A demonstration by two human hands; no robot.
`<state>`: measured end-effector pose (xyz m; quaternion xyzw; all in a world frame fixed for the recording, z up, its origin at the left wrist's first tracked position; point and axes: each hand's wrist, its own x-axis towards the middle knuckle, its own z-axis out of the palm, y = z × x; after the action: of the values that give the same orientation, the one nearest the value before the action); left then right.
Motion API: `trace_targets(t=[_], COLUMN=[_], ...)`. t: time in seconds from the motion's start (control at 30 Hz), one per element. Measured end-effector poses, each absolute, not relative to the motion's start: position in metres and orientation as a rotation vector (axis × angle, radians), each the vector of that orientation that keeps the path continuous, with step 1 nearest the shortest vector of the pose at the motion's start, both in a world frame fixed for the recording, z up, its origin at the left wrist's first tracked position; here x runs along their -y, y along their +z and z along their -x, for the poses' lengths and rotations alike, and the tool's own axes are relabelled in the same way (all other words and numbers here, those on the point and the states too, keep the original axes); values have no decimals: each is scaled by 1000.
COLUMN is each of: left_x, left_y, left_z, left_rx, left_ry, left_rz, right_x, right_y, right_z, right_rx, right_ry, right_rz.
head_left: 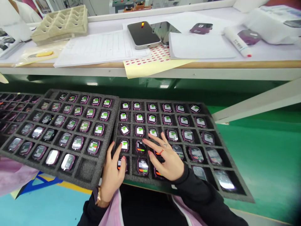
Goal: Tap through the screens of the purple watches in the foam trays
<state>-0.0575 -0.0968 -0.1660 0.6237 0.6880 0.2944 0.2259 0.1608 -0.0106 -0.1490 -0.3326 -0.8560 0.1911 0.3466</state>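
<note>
Purple-framed, square watch unit with a dark screen and an orange-and-green bar (140, 147) sits in a near-left compartment of the dark-grey foam tray (131, 152), your right hand (169, 159) fanned wide above it, fingertip at its far edge, contact unclear. Your left hand (113, 172), thumb and index apart, reaches over the leftmost column. Left, a second grey foam tray (108, 128) of similar units; far, a white-topped bench (211, 72) bearing a black-screened smartphone (143, 34).

Factory workshop: foam trays (86, 169) of watch units (93, 146), workbench (211, 64) (machine (127, 3) behind, probably).
</note>
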Motion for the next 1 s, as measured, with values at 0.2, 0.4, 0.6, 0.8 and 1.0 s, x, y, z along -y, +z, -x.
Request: trace_targets(t=[0.2, 0.4, 0.6, 0.8, 1.0], left_x=[99, 103, 105, 104, 104], left_y=[-176, -185, -185, -188, -189], left_z=[58, 57, 58, 60, 60], left_rx=[-1857, -1883, -1858, -1833, -1820], left_ry=[1045, 1176, 1205, 1229, 1242], left_rz=[-1680, -1629, -1633, -1640, -1636], right_x=[-10, -29, -34, -38, -55], right_y=[-148, -159, -169, -170, -158], right_z=[-164, -154, -144, -141, -137], right_rx=[2287, 2350, 2356, 2415, 2456], right_ry=[385, 336, 313, 297, 285], right_rz=[881, 868, 887, 855, 794])
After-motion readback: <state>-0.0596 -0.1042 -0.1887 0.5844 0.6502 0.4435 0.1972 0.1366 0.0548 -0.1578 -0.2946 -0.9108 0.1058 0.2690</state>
